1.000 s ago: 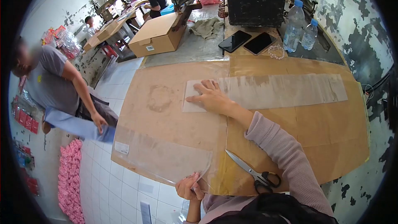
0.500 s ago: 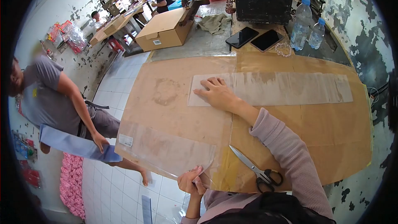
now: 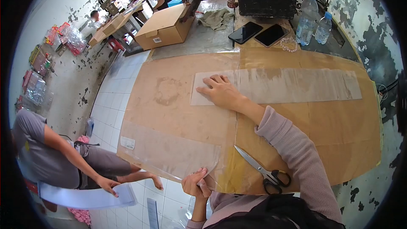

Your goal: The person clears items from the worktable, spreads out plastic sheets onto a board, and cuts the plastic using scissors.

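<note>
My right hand (image 3: 221, 92) lies with fingers spread on the left end of a long translucent plastic strip (image 3: 296, 85) across the brown-covered table. My left hand (image 3: 197, 183) is closed in a pinch at the table's front edge, holding the right corner of a clear plastic bag (image 3: 174, 147). That bag lies flat, with a small white label (image 3: 127, 143) at its left end. To the right of my left hand, scissors (image 3: 265, 171) with black handles rest on the table, blades slightly apart.
At the back are two phones (image 3: 245, 32), a bead bracelet (image 3: 289, 44), two water bottles (image 3: 307, 19), a grey cloth (image 3: 215, 19) and a cardboard box (image 3: 166, 27). On the left, a person (image 3: 59, 157) holds a long pale strip (image 3: 91, 197). Other people sit farther back.
The person on the left has shifted lower in view, with the pale strip now lower too. The view has tilted slightly. My hands keep their places on the plastic.
</note>
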Action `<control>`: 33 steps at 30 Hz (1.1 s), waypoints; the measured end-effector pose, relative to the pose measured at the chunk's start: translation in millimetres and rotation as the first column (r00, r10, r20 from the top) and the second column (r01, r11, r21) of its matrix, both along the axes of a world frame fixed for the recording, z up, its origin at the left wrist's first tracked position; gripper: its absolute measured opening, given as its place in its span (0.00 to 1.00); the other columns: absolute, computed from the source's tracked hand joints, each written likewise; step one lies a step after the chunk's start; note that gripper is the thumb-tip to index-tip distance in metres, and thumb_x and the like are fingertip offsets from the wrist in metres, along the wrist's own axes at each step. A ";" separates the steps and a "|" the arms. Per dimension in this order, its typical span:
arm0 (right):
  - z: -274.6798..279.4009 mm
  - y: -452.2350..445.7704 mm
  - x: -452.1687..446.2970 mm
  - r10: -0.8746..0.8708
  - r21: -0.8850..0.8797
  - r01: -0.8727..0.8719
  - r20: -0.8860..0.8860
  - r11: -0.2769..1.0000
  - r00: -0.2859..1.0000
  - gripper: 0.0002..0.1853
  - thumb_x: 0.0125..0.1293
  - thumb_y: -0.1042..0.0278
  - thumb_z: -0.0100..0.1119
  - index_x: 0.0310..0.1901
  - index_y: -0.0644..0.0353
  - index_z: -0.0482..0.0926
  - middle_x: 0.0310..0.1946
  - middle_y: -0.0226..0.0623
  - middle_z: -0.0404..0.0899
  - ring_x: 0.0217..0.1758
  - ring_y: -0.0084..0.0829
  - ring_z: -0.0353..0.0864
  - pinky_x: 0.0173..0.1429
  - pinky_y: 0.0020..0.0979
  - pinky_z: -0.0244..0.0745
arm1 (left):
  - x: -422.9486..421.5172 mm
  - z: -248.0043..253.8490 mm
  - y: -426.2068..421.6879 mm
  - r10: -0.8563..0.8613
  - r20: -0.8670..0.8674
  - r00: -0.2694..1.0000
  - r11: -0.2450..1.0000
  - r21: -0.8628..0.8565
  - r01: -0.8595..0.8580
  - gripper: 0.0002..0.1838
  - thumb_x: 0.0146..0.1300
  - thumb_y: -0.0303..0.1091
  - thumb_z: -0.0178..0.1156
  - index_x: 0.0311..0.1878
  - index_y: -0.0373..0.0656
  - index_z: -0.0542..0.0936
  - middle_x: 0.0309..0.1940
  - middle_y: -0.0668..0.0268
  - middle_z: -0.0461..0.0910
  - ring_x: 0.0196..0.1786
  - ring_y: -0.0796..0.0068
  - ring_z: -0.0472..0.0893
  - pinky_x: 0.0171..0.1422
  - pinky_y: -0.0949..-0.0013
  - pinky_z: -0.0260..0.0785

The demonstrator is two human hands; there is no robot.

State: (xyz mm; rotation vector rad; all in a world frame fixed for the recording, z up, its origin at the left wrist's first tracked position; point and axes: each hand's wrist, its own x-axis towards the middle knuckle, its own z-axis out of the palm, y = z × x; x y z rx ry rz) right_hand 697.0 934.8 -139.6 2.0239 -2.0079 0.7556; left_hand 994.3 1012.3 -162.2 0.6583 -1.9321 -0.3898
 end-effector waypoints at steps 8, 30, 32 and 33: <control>0.3 -0.5 0.5 -0.007 0.004 0.007 0.008 1.000 1.000 0.20 0.61 0.70 0.47 0.55 0.47 0.74 0.55 0.41 0.68 0.61 0.43 0.63 0.64 0.54 0.56 | 0.4 0.5 -0.1 0.002 0.009 1.000 1.000 -0.009 -0.002 0.18 0.65 0.41 0.46 0.30 0.40 0.81 0.27 0.64 0.83 0.29 0.69 0.80 0.42 0.70 0.65; 33.7 8.6 -7.7 0.102 -0.076 -0.097 0.059 0.992 0.993 0.04 0.49 0.70 0.64 0.22 0.47 0.83 0.53 0.30 0.70 0.66 0.39 0.57 0.68 0.49 0.50 | 3.1 -2.5 -0.9 -0.019 0.000 1.000 0.999 -0.042 0.019 0.18 0.66 0.41 0.46 0.31 0.40 0.81 0.28 0.64 0.83 0.31 0.69 0.81 0.43 0.69 0.64; 37.7 11.6 -15.7 0.121 0.018 -0.122 0.067 0.992 0.990 0.04 0.44 0.71 0.63 0.18 0.49 0.81 0.53 0.27 0.70 0.67 0.40 0.57 0.68 0.53 0.48 | 3.5 -3.9 -1.0 -0.018 -0.002 1.000 0.999 -0.044 0.018 0.17 0.66 0.40 0.46 0.31 0.41 0.81 0.28 0.64 0.83 0.31 0.69 0.81 0.43 0.68 0.64; 40.9 14.4 -18.5 0.129 0.066 -0.134 0.072 0.989 0.989 0.04 0.42 0.72 0.63 0.17 0.49 0.80 0.53 0.25 0.70 0.67 0.40 0.56 0.69 0.54 0.47 | 4.1 -4.7 -1.4 -0.016 -0.001 1.000 0.999 -0.047 0.016 0.17 0.66 0.40 0.46 0.31 0.41 0.81 0.28 0.65 0.83 0.31 0.69 0.81 0.43 0.68 0.64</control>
